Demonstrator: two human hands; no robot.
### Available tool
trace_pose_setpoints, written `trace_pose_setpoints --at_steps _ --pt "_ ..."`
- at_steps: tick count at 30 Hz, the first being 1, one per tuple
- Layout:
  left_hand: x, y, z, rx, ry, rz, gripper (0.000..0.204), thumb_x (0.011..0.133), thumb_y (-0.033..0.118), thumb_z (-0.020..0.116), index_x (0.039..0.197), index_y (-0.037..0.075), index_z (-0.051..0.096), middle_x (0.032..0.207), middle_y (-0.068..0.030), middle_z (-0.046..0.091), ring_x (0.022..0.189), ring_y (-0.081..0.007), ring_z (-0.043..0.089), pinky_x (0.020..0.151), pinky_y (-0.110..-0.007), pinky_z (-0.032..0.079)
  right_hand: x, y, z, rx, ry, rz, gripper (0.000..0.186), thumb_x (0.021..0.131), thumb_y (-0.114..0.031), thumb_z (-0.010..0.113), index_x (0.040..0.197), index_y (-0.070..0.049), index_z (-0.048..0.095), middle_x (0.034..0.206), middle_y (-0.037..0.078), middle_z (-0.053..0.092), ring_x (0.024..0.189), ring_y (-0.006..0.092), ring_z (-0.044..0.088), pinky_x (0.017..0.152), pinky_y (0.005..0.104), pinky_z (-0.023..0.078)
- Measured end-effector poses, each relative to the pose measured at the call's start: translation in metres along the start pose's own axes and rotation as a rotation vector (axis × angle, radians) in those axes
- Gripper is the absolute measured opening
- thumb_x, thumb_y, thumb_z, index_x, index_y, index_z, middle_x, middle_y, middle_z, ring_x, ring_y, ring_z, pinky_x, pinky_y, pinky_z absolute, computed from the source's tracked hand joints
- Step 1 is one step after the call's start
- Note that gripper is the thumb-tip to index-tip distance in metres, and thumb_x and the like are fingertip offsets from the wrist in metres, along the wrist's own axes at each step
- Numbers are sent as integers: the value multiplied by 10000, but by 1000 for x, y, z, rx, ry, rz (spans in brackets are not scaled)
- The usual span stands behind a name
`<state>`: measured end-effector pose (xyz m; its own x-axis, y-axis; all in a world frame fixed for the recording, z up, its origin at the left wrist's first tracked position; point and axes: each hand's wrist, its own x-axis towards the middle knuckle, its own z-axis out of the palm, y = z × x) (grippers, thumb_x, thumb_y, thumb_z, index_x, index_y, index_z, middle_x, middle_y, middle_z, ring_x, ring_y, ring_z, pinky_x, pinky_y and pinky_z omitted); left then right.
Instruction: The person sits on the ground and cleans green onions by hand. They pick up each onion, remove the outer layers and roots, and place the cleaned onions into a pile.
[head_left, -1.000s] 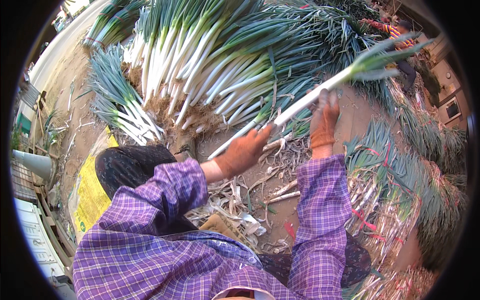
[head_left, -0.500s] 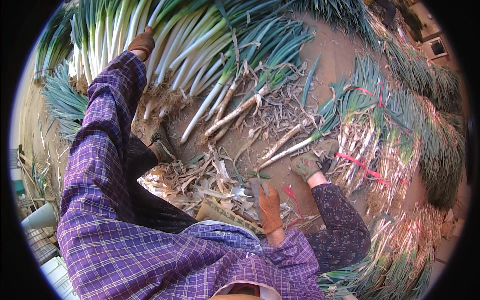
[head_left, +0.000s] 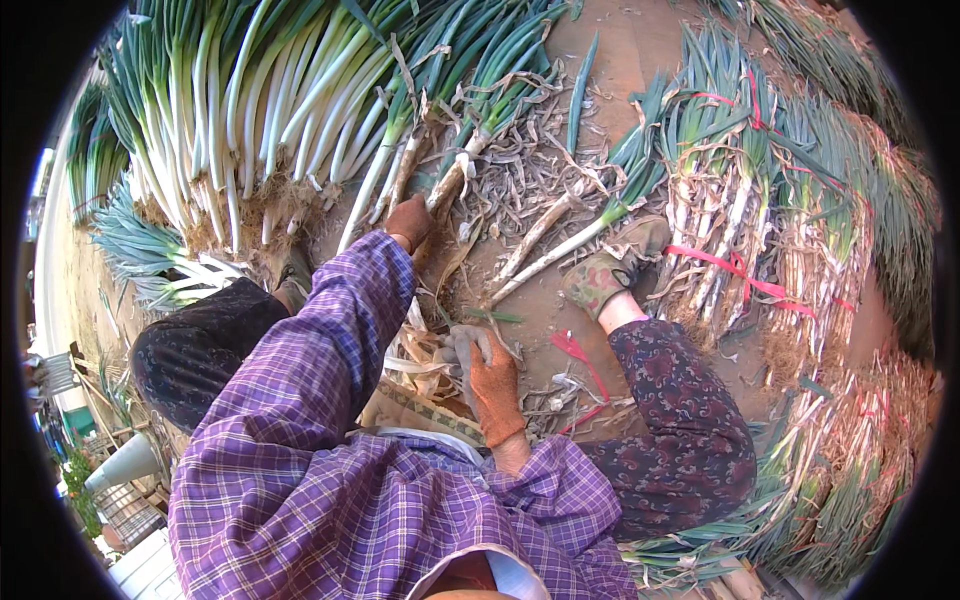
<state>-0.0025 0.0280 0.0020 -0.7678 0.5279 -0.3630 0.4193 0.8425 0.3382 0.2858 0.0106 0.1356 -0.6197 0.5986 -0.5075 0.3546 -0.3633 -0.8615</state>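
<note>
Moved: the left hand [head_left: 408, 222] had been brought down from the white-stemmed pile [head_left: 260, 130] to a dry-skinned leek [head_left: 447, 188]; the right hand [head_left: 490, 385] had been kept low.
Right hand: its fingers were loosely curled beside the pale peelings [head_left: 418, 352]; whether anything was pinched there could not be told.
Left hand: its back was turned up and its fingertips were hidden; whether it had been closed on a stalk could not be told.
Dry-skinned leek: it was laid on the ground right by the left hand, its leaves pointed away from the wearer.
Handling: it was judged light for its length, stiff along the shank and limp at the leaves, with a loose husk that might slip and flesh easily bruised.
Hold: the middle of the shank was judged the surest place.
Ground: brown earth [head_left: 613, 70] was strewn with shrivelled leaves, and a loose red strip [head_left: 570, 347] was left near the camouflage shoe [head_left: 600, 282].
Room: leeks were heaped ahead and to the left; bundles [head_left: 740, 200] bound with red ties [head_left: 700, 257] were ranged along the right.
</note>
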Motion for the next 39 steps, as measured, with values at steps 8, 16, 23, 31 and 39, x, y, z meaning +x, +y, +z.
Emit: trace_pose_setpoints --at_steps 8,16,23,31,39 --pt "-147 64 -75 -1025 -206 61 261 847 167 670 1031 6 578 822 0 567 731 -90 521 607 -241 446 15 6 10 -80 99 -18 340 896 -246 553 1126 4 553 1083 201 632 1000 344 609 842 405 475" --pt "-139 63 -46 -749 -866 99 464 784 263 711 1157 24 573 990 -112 606 741 -175 623 625 -331 546 7 74 12 685 -91 316 268 839 -107 616 1078 9 583 935 63 617 816 176 574 716 317 473" --pt "-51 111 -55 -1337 -417 -80 509 875 336 612 1268 98 394 1012 -66 548 714 -146 521 595 -304 451 5 119 24 187 -11 67 234 886 -126 616 1074 6 569 878 69 614 751 163 610 621 297 516" --pt "-80 90 -46 -901 -505 853 118 898 107 531 796 52 555 684 -18 551 565 -79 491 464 -224 403 6 54 10 326 151 164 386 893 -328 620 1082 7 580 882 132 641 783 262 603 687 384 476" --pt "-104 -80 0 728 -628 958 169 761 233 677 826 81 710 794 -111 679 672 -212 649 659 -340 532 13 0 0 -582 346 -118 224 864 -189 564 966 7 528 803 261 609 779 455 593 662 500 458"
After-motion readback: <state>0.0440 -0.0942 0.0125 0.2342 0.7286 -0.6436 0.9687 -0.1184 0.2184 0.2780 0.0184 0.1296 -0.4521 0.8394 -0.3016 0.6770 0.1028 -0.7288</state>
